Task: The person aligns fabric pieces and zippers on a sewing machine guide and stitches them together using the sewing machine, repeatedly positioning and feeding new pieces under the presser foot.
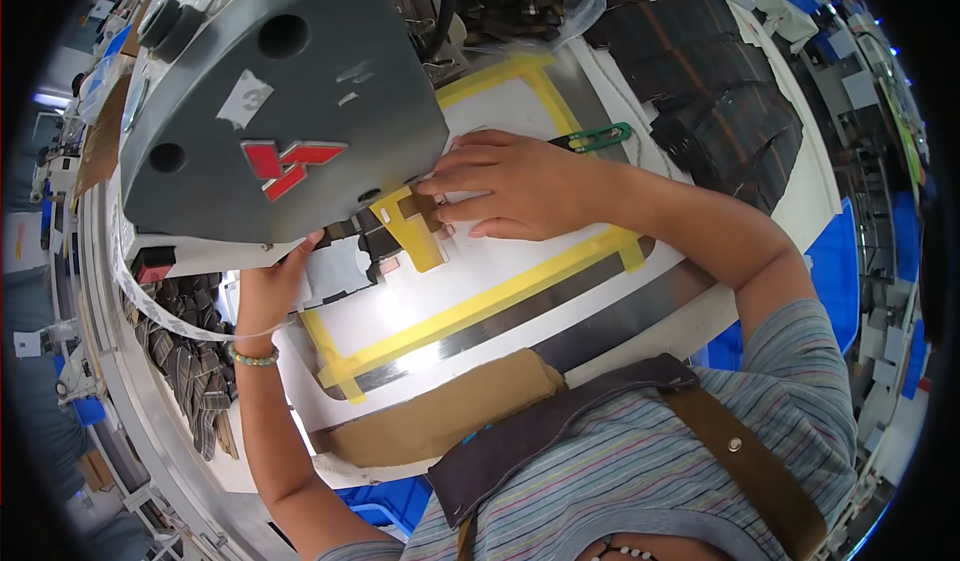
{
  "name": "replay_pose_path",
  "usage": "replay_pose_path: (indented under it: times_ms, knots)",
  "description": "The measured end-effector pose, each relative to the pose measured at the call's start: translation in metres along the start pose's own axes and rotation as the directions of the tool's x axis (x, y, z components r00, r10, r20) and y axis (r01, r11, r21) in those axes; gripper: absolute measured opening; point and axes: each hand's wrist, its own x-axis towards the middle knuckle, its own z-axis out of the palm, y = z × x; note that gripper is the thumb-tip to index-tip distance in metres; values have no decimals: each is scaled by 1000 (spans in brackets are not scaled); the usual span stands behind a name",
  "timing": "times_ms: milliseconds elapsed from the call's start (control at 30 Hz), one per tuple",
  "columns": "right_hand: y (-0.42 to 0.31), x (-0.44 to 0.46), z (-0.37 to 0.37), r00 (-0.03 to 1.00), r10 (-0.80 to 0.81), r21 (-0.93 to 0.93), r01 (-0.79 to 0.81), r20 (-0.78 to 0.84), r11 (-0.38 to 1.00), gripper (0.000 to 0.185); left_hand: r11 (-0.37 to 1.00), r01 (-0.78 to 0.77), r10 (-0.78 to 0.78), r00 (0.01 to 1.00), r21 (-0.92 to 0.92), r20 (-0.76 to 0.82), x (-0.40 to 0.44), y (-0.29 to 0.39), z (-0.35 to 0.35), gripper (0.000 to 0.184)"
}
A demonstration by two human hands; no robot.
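Observation:
My right hand (520,186) lies palm down on the white work surface, its fingers spread. Its fingertips touch a small brown fabric piece (418,207) beside a yellow guide (418,241) by the sewing machine. My left hand (272,296) reaches under the grey machine head (300,91); a fingertip shows at the end of a dark checked fabric strip (345,228). The machine hides most of its fingers, so their grip cannot be seen. Green thread snips (605,137) lie just beyond my right wrist. The needle area is hidden behind the head.
Yellow tape (480,306) frames the white surface. Dark checked fabric (710,71) is piled at the far right, more checked fabric (190,361) hangs at the left. A cardboard piece (450,411) lies along the front edge. A blue bin (835,271) stands at the right.

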Motion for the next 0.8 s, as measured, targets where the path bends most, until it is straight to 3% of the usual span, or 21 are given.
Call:
replay_pose_path:
  times_ms: [133,233,367,467,667,800]
  knots:
    - [3,-1,-5,993,63,91,-54,-103,994,29,976,4,-14,999,217,44,9,3,-7,21]
    - [4,0,-6,988,65,97,-52,-140,994,31,990,-67,61,997,127,53,10,-5,7,24]
    - [4,1,-5,986,62,115,-45,-152,992,33,995,67,-69,998,-68,-14,4,-7,27,26]
    - [4,-1,1,995,-5,131,18,-100,991,35,988,151,-150,988,45,-22,0,3,27,27]
    - [-1,-1,1,1000,-1,71,1,-6,998,36,998,64,-66,996,-30,-59,0,-11,30,31]
    - [0,-1,3,1000,-9,53,9,-2,999,34,981,25,-20,999,192,-30,0,-3,29,30]
